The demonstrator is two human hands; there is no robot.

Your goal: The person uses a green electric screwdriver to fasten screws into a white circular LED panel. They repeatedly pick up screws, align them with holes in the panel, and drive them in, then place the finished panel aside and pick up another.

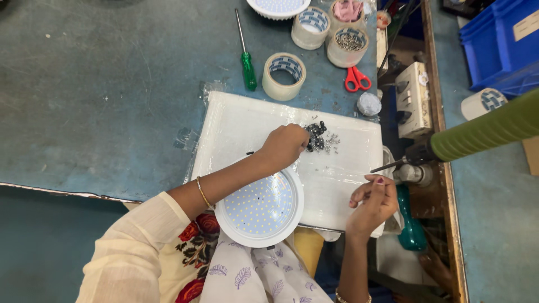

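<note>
Here, left hand [283,147] on screws [315,136], tubs [348,46] behind

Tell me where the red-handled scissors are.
In the head view, the red-handled scissors lie on the blue table, upper right, between the tape roll and the white socket block.

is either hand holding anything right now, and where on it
Cannot be told for sure. The left hand reaches, fingers curled, into the pile of small dark screws; the right hand pinches its fingertips together, anything between them too small to see.
</note>
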